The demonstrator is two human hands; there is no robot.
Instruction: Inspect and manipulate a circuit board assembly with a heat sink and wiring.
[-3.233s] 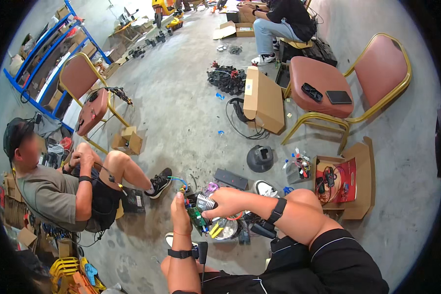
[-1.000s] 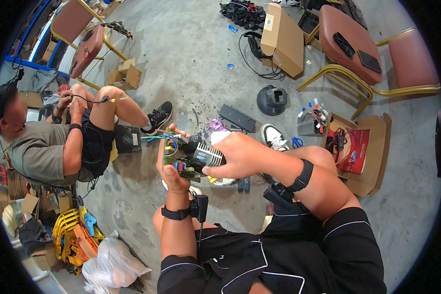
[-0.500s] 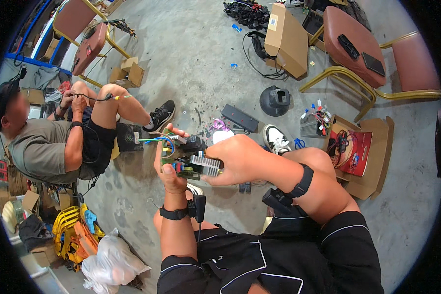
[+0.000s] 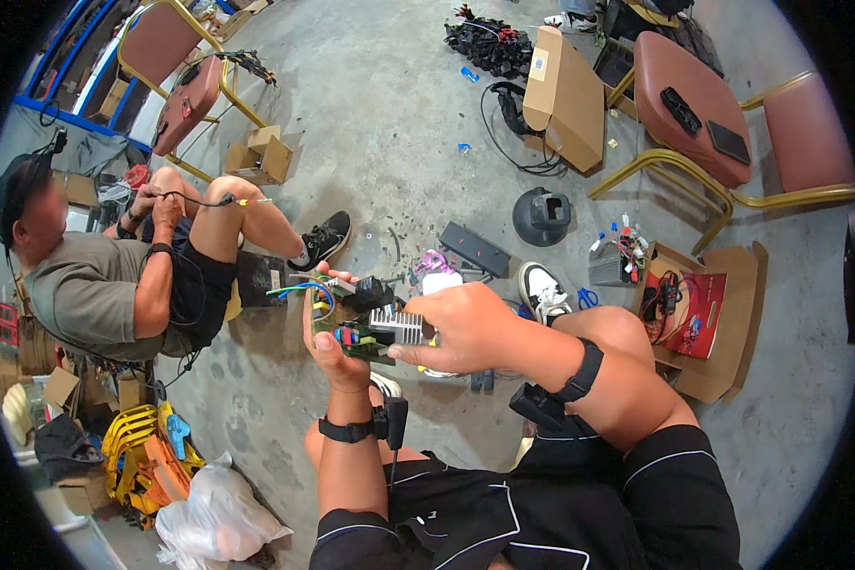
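Observation:
A green circuit board [image 4: 377,352] with a finned metal heat sink [image 4: 399,327], black parts and coloured components is held up in front of my lap. My left hand [image 4: 327,350] wraps round its left side, thumb at the near edge and fingertips showing beyond the far edge. From the right, my right hand [image 4: 458,328] grips the heat sink end, its thumb near the board's right corner. Blue, green and yellow loose wires [image 4: 312,289] stick out at the board's far left. My right hand hides part of the board's right side.
On the left a seated co-worker [image 4: 104,285] handles a black cable. The floor bears a black rectangular case [image 4: 474,249], a black funnel-shaped piece [image 4: 542,217], blue scissors [image 4: 588,298] and an open carton [image 4: 731,332]. Chairs [image 4: 693,104] stand behind; a white bag [image 4: 220,513] lies lower left.
The whole view has shifted slightly, so the surroundings sit lower and further right. The board has tilted a little, showing more of its green near edge; both hands keep hold of it.

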